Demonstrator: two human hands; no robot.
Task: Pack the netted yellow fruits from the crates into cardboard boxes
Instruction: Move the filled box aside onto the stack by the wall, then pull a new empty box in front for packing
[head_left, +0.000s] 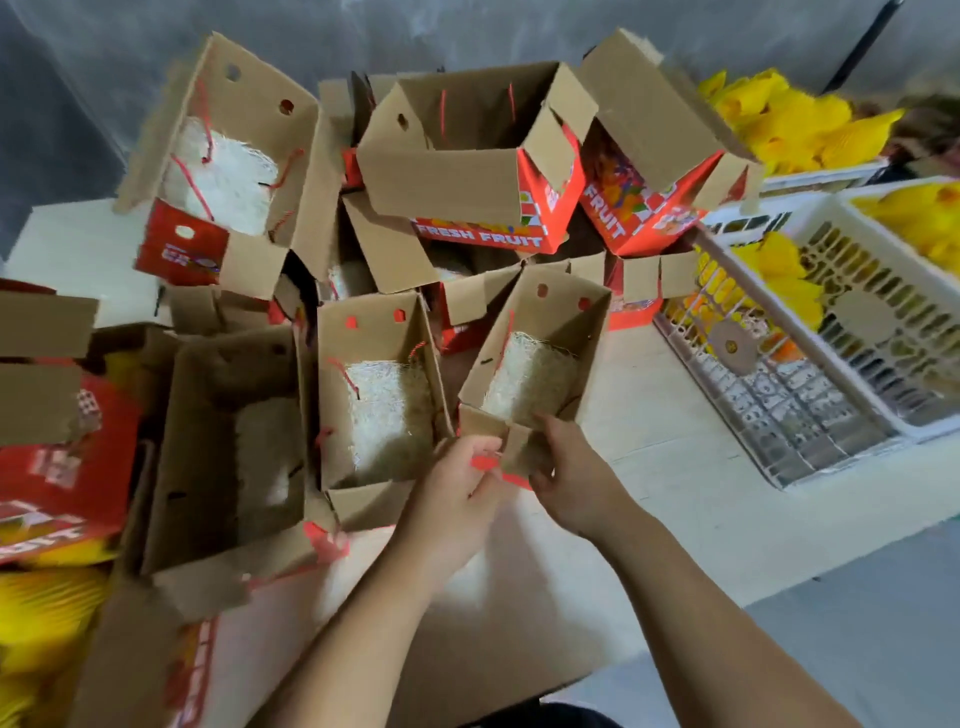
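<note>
My left hand (462, 478) and right hand (566, 467) both pinch the near flap of a tilted cardboard box (540, 358) lined with shredded paper; netted yellow fruits (784, 275) sit in the white crate (857, 332) at right.

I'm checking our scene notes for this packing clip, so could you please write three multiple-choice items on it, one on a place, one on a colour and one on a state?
1. Where do the white crates stand relative to the person?
A. on the right
B. on the left
C. behind the boxes

2. What colour is the printed outside of the boxes?
A. blue
B. red
C. green

3. What lies inside the box that both hands hold?
A. yellow fruits
B. nothing
C. pale shredded padding only

Answers:
1 A, the crates lie at the right edge.
2 B, the FRESH FRUIT panel is red.
3 C, left hand and right hand grip its near end, and only padding shows.
</note>
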